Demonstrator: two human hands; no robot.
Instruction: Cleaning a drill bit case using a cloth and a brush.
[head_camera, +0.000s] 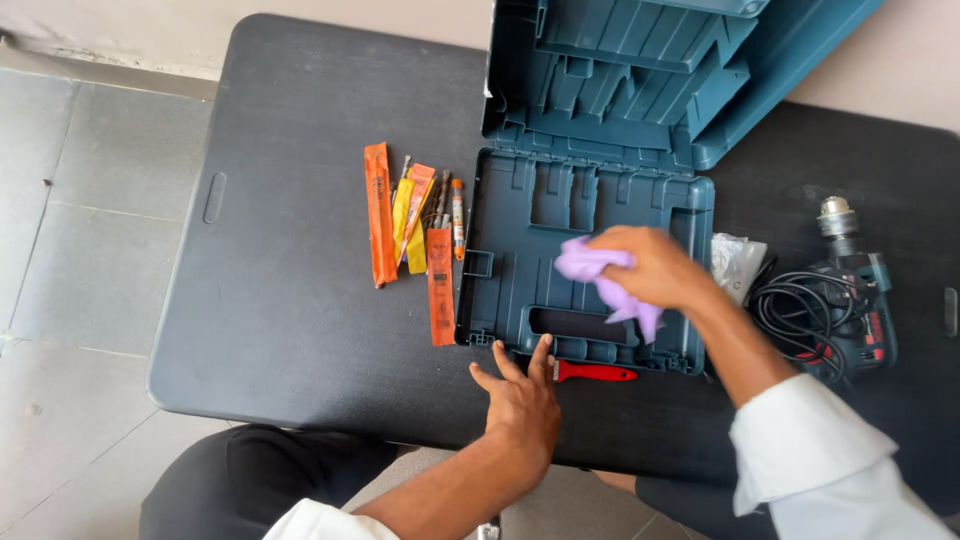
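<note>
Where the grey tiled floor (70, 230) fills the left of the view, a dark rounded surface (290, 300) begins, its near-left corner bare and its front edge running just above the person's dark-clad knees. Orange and yellow drill-bit packets (410, 230) lie in a loose row on it, just left of an open blue tool case (520, 270) whose lid (620, 80) stands up toward the pale wall behind. At the case's front edge the left hand (522, 400) lies flat on the surface, fingers (505, 362) spread apart and holding nothing, the tips touching or nearly touching the case rim; a red-handled tool (597, 373) lies just beside it. Inside the empty case tray, the right hand (655, 265) has its fingers closed around a purple cloth (600, 275), pressed to the moulded plastic. Right of the case sits a small clear plastic bag (737, 262), then a coiled black cable (800, 310) and a blue power drill (855, 300) close to the surface's right edge.
</note>
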